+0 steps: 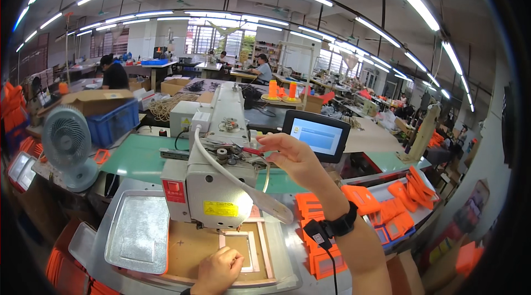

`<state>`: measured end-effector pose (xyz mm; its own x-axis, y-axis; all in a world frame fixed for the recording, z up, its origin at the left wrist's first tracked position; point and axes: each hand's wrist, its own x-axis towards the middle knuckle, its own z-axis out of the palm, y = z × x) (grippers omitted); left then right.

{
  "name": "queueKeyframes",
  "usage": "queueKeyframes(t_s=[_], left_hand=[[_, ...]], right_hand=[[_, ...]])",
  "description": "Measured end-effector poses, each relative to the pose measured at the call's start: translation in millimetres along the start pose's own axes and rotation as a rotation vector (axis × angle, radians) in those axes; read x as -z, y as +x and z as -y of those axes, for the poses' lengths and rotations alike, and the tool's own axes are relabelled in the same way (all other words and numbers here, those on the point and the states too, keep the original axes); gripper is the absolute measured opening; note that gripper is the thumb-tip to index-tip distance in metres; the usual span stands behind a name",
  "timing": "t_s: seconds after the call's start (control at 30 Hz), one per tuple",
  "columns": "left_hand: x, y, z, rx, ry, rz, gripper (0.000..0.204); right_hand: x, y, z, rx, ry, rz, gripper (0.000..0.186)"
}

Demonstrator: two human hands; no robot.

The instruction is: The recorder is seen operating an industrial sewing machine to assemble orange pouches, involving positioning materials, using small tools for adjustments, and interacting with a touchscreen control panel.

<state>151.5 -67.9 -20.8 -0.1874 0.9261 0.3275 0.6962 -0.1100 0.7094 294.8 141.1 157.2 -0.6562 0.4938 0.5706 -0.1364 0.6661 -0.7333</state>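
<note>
The grey sewing machine head (213, 192) stands in front of me, its white arm-like lever (265, 206) slanting down to the right. My right hand (287, 154) is raised beside the machine's top, thumb and fingertips closed at the end of a slim red-handled tool (252, 151). The tool's far end lies by the thread tension parts; its exact kind is unclear. Below the needle area, my left hand (218, 270) rests with curled fingers on the tan template board (191, 245), beside a small white frame (251, 250). Its fingertips are partly hidden, and I cannot make out anything in them.
A silver metal tray (137, 231) lies left of the template. Orange pieces (318, 239) are piled at right, near a control screen (316, 135). A fan (67, 140) and a blue crate (113, 123) stand at left. Other people work at tables behind.
</note>
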Motion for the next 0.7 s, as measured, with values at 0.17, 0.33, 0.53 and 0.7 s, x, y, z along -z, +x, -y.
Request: queueKeyframes(t_s=[0.17,0.33,0.53,0.7], left_hand=[[1,0,-5,-0.004,-0.019,0.006,0.011],[10,-5,-15,-0.096,-0.107,-0.062,0.014],[11,-4,-13,-0.103,-0.111,-0.064,0.013],[10,-3,-14,-0.11,-0.12,-0.067,0.013]], right_hand=[[-2,-3,3,-0.047,0.026,0.021,0.028],[-4,13,25,0.098,-0.287,0.12,0.026],[-11,12,23,0.178,-0.356,0.076,0.027],[-10,-6,9,0.107,-0.158,-0.055,0.029]])
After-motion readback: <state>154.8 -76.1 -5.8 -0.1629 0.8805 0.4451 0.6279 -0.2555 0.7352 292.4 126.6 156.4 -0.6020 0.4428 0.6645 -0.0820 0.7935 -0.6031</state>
